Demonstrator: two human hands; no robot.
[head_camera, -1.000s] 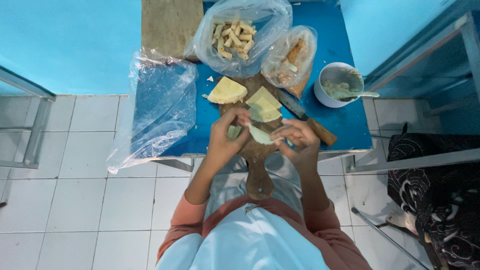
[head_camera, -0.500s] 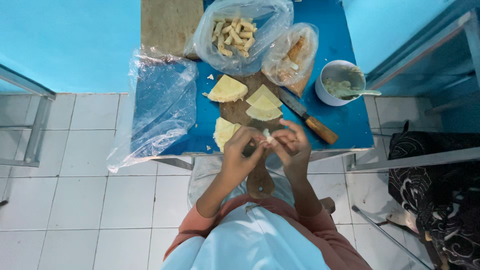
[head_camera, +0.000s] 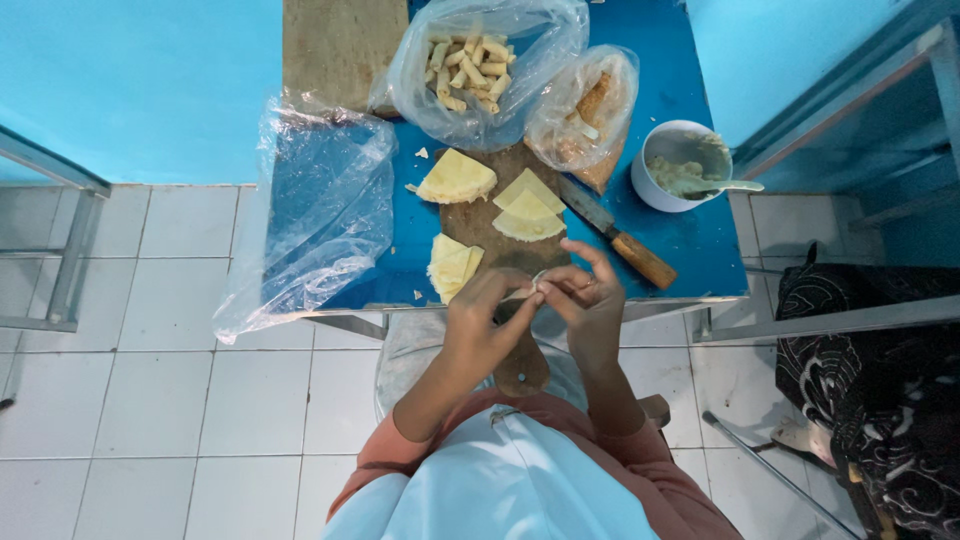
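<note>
Over the near edge of the blue table (head_camera: 700, 250), in the head view, both hands meet around a small pale wrapper piece (head_camera: 533, 287). The left hand (head_camera: 482, 325) closes its fingertips on the piece from the left, and the right hand (head_camera: 590, 305) pinches it from the right with the index finger raised; neither hand is spread wide. The piece sits between the two sets of fingertips, equally near to both, just above the handle end of the wooden cutting board (head_camera: 500, 215). Its long axis cannot be read, because the fingers cover most of it.

Beyond the hands, on the board, lie stacks of yellowish wrappers: one stack (head_camera: 452, 267) just beside the left hand, a second (head_camera: 528, 210) ahead of the right hand, and a third (head_camera: 456, 178) further off. A knife (head_camera: 615, 232) with a wooden handle lies slanted to the right of the board, near the right hand. A white bowl of filling (head_camera: 678, 165) with a spoon stands well apart at the right. Two clear bags hold rolled pieces (head_camera: 470, 65) and a darker food (head_camera: 585, 110); what the second contains is hard to make out. An empty plastic bag (head_camera: 310, 215) hangs over the table's left edge.
</note>
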